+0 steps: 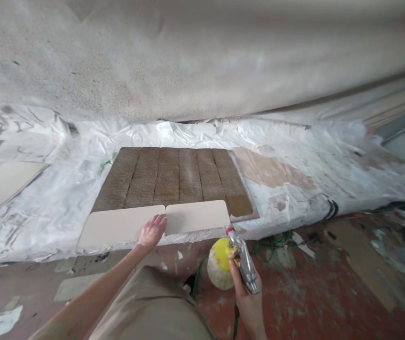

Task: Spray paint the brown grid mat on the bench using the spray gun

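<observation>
My right hand (248, 290) is wrapped round the grip of a metal spray gun (245, 262). Beside the gun is a round cup (220, 269), yellow on top and whitish below, and a red ring shows near the nozzle. The nozzle points toward the right end of a cream panel (197, 216) with rounded corners. On a second cream panel (117, 225), close to the seam between the two, my left hand (153, 230) lies with its fingers stretched out. Behind both panels, several brown, rough-surfaced strips (167, 177) lie side by side.
Crumpled white plastic sheeting (283, 208) covers the work surface. A large pale cloth (188, 61) hangs behind it. Another cream panel (4, 186) lies at the left. A green hose (264, 255) and scraps are on the stained red floor (294, 293).
</observation>
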Demonstrator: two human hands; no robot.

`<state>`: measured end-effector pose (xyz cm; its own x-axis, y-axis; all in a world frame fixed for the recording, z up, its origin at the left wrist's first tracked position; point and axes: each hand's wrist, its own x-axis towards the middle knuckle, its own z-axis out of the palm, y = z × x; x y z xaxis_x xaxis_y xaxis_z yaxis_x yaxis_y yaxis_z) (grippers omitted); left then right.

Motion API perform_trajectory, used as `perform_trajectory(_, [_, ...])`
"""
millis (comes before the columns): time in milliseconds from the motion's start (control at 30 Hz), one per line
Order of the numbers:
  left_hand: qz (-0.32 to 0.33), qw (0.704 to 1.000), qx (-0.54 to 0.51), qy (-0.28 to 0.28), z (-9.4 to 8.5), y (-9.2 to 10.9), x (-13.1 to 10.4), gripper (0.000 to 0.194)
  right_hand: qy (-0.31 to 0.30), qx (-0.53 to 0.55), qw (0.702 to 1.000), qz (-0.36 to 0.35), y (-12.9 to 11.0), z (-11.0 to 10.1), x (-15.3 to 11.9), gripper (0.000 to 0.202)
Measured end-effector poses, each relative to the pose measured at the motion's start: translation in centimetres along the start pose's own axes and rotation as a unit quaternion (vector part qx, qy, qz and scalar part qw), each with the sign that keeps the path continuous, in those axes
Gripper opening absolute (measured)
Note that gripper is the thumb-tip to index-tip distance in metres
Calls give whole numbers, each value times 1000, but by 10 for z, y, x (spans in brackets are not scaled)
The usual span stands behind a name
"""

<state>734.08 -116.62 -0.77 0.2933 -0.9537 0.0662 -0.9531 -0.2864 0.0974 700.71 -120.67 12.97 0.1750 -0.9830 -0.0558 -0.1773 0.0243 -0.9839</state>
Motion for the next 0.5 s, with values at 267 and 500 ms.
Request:
perform_trajectory(267, [23, 997, -5, 69, 8, -7, -7, 24, 21, -50, 998, 24, -8, -3, 3, 36])
perform_trajectory(500, [58, 992, -24, 112, 9, -11, -14, 25, 35, -103, 993, 47, -17, 12, 0, 32])
